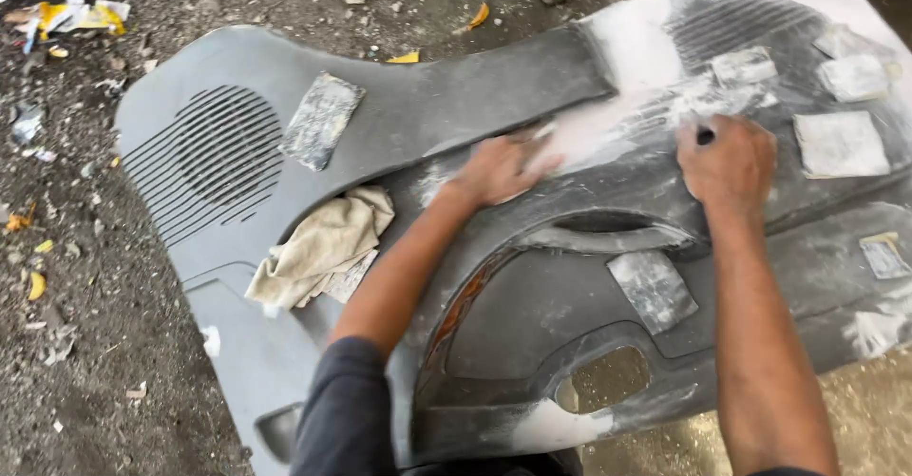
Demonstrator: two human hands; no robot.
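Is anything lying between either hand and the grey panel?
Nothing visible. The left hand rests flat on the grey panel, on its white dusty patch. The right hand, fisted around a small dark tool, presses there too.

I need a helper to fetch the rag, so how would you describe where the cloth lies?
Start from the big grey door panel on the dirt floor and find its round slatted speaker grille at the left end. Just below and right of the grille, beside the left forearm, lies the cloth. It is the only soft, crumpled, beige thing there; the sandpaper pieces nearby are flat, grey rectangles.
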